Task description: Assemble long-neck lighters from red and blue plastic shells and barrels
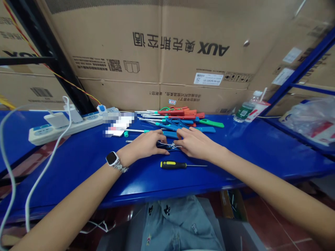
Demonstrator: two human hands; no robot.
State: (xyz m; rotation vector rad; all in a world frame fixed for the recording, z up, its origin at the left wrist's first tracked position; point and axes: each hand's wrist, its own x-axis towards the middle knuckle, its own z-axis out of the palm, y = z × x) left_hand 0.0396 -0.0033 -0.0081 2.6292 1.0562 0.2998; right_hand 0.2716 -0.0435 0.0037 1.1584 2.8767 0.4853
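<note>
- Stick lighter (171, 147), partly hidden, lies between the two hands, low over or on the bench (131, 183); its metal tube (128, 141) shows beyond the left hand.
- A thin white wire (169, 144) shows at the lighter's middle, so the step in hand is probably fine handling of its inner parts.
- The next move seems to call for a steady left hold and small, precise fingertip motion on the right, without tugging the wire.
- Left hand (146, 143): reaches in from the left, wrist low, thumb below and forefinger above, the fingers curled narrowly around the lighter's dark part.
- Right hand (195, 142): comes in from the right, palm down, knuckles raised, the fingers bunched by the wire's right end; whether they pinch wire or body I cannot tell.
- A black-and-yellow screwdriver (173, 165) lies loose on the near side, apart from both hands.
- More stick lighters (180, 113), with red, blue and green handles, lie piled just behind the hands.
</note>
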